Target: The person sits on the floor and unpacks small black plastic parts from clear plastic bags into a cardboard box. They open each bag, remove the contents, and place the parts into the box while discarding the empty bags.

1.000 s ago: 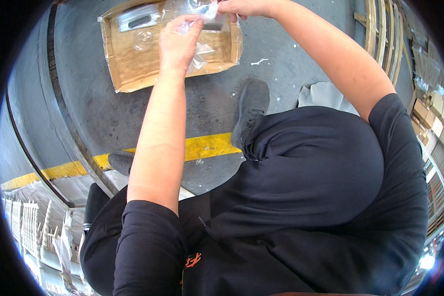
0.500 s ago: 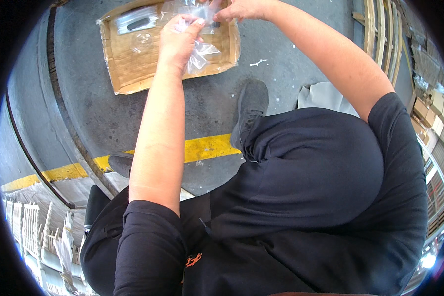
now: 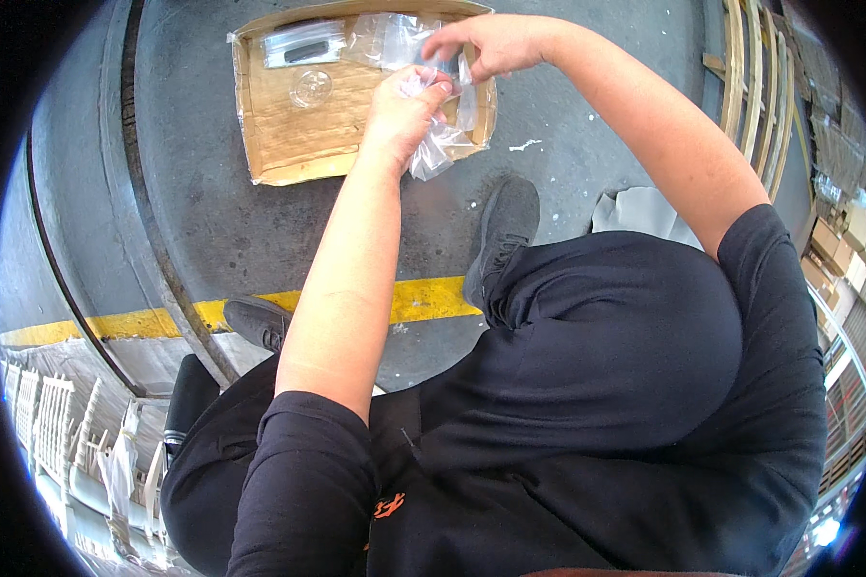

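1. Closest to us, dark trousers fill the lower middle, with one dark shoe planted ahead and another shoe off to the left.
2. Underfoot, it's a scuffed grey floor, with a yellow stripe running across it and a dark groove down the left side.
3. Here's the left hand, thumb and fingers pinching a crumpled clear plastic bag over the near right part of a shallow cardboard box.
4. And the right hand! Fingers spread and curved, just beyond the left; whether they touch the plastic, I can't tell.
5. Inside the box, a clear packet with something dark lies at the far left, a round clear piece nearer.
6. Out to the right, wooden slats stand beyond a grey sheet, with brown cartons at the rim.
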Tool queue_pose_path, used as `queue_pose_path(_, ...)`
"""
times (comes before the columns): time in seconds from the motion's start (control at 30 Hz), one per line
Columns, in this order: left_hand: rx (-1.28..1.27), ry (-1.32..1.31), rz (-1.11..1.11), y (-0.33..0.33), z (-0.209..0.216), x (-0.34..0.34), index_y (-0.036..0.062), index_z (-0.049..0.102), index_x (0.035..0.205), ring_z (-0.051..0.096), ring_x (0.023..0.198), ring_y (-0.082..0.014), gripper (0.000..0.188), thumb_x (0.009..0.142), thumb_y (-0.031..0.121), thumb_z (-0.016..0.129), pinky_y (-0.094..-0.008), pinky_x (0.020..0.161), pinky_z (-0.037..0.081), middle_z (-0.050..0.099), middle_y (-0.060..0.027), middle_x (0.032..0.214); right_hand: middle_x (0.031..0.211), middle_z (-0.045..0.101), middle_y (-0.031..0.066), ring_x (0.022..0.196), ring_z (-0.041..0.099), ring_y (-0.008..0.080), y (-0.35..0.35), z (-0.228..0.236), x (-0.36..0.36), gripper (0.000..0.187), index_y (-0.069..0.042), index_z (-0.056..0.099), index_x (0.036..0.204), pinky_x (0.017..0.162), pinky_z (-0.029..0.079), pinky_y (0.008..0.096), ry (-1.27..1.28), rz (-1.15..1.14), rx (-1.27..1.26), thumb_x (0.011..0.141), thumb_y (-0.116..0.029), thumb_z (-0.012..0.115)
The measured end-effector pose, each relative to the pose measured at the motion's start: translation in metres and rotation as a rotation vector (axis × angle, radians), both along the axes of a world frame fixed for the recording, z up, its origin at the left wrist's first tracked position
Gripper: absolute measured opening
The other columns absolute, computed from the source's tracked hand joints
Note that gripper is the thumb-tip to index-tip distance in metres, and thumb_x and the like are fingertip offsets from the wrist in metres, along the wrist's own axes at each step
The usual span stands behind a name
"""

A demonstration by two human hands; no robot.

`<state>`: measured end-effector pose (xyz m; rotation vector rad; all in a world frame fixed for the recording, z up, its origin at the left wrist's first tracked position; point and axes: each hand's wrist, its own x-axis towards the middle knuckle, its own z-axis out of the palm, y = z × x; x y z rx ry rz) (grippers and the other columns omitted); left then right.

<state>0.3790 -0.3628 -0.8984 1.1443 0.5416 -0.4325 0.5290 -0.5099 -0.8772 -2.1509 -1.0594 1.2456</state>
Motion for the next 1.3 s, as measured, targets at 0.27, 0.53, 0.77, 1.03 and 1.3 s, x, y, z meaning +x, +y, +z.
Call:
queue_pose_path(0.27,-0.016,0.098,-0.002,0.026,-0.012,-0.007,0.0021,0.071,0.115,0.062,0.073,-0.0122,0.028,0.089,0.011,0.072,-0.0266,0.07,0.053,0.075,-0.01,0.105,0.099,0.072,0.0148,0.096,0.068,0.0353,0.014,-0.001,-0.013,0.019,-0.006,0.067,0.1,0.083,0.052,0.0441,-0.18,0.235,-0.224,0.082,-0.012,0.069)
queue_pose_path(0.53,0.101,0.211,0.148,0.05,-0.027,-0.009,0.0029,0.072,0.111,0.055,0.065,-0.0097,0.021,0.094,0.014,0.068,-0.0248,0.059,0.048,0.065,-0.0018,0.079,0.093,0.072,0.0199,0.088,0.069,0.0387,0.014,-0.009,0.01,0.017,-0.004,0.066,0.097,0.079,0.055,0.0476,-0.358,0.058,-0.005,0.084,-0.014,0.064)
queue_pose_path(0.77,-0.053,0.221,0.229,0.057,-0.018,-0.005,0.0028,0.066,0.094,0.047,0.06,-0.0088,0.028,0.101,0.03,0.064,-0.0252,0.053,0.039,0.051,0.0036,0.07,0.09,0.07,0.0219,0.084,0.065,0.0457,0.025,0.015,0.0,0.019,-0.004,0.064,0.098,0.079,0.053,0.0499,-0.704,-0.264,0.293,0.084,-0.017,0.062)
queue_pose_path(1.03,0.044,0.002,0.862,0.032,0.012,0.03,0.0056,0.055,0.082,0.049,0.063,-0.0154,0.039,0.105,0.037,0.054,-0.0302,0.058,0.043,0.05,-0.0025,0.071,0.099,0.072,0.0134,0.086,0.072,0.0222,0.048,0.044,-0.048,0.057,-0.001,0.067,0.118,0.07,0.06,0.0351,0.521,-0.417,-0.068,0.092,-0.052,0.069)
queue_pose_path(1.3,-0.121,-0.184,0.478,0.001,0.019,0.037,0.003,0.064,0.101,0.059,0.085,-0.0183,0.033,0.106,0.034,0.054,-0.0347,0.077,0.05,0.066,-0.0095,0.101,0.075,0.068,0.0068,0.06,0.066,0.0138,0.017,0.054,-0.044,0.022,0.0,0.069,0.103,0.051,0.053,0.0273,0.584,-0.774,-0.045,0.096,-0.02,0.065)
